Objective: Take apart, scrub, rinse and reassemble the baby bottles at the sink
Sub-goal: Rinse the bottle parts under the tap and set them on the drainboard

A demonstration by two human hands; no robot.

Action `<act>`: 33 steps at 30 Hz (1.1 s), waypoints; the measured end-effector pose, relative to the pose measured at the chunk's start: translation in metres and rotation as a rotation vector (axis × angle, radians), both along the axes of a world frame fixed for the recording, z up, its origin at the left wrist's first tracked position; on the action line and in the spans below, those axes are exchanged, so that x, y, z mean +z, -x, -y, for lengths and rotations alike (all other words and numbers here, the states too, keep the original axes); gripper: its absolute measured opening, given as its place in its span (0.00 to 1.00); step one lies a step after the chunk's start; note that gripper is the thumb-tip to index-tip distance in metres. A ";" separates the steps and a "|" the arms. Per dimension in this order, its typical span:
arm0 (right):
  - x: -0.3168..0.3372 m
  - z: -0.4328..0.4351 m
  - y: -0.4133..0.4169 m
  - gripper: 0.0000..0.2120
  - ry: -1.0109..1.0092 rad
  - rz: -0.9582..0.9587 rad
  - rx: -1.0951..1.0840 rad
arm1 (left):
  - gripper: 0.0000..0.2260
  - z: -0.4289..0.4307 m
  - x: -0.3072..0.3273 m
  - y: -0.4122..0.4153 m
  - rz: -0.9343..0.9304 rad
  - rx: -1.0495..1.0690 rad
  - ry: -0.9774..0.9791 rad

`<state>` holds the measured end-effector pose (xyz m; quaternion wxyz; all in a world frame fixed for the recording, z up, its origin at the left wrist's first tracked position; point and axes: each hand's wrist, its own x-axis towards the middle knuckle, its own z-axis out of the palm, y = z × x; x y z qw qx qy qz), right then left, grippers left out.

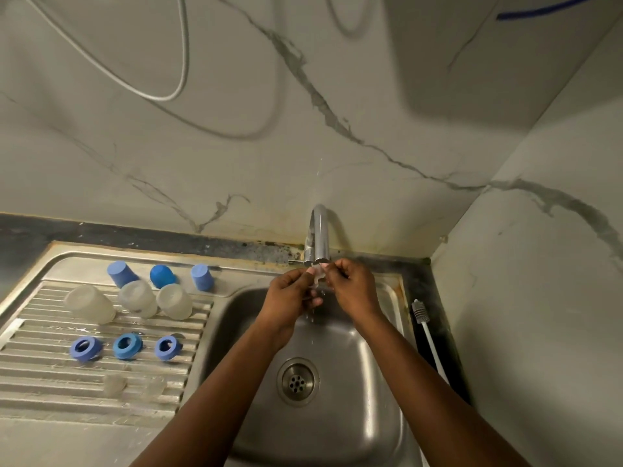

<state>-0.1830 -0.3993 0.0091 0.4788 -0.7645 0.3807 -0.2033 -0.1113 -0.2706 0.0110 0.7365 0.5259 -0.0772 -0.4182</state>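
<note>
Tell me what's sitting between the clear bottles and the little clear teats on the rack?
Three blue rings, in a row on the draining rack, in the head view.

A home kitchen corner: a stainless-steel sink (337, 429) with ribbed drainboard (50, 375) and chrome tap (318, 234), set in a dark counter (135, 235) against marble-veined wall panels (202, 112).

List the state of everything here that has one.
Tap: running.
Clear teat: pinched under the tap.
Left hand: pinching the teat.
Right hand: pinching the teat.
Bottles: capless, standing on the drainboard.
Rings: unscrewed, lying on the drainboard.
Caps: off, standing behind the bottles.
Brush: lying idle beside sink.
</note>
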 end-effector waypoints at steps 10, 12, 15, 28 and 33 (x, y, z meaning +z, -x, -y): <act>0.000 0.000 -0.017 0.07 -0.444 0.130 0.076 | 0.12 0.000 -0.007 -0.010 0.179 -0.016 -0.021; -0.001 0.002 -0.016 0.06 -0.574 0.168 0.074 | 0.08 -0.001 -0.009 -0.013 0.333 -0.016 -0.070; -0.001 0.001 -0.016 0.09 -0.766 0.256 0.047 | 0.04 0.002 -0.012 -0.016 0.514 0.011 -0.138; -0.008 0.008 -0.008 0.11 -0.914 0.381 0.065 | 0.11 0.007 -0.001 -0.002 0.113 -0.082 -0.096; -0.015 0.007 -0.008 0.10 -0.914 0.397 0.068 | 0.15 0.001 -0.001 -0.002 -0.132 -0.127 0.043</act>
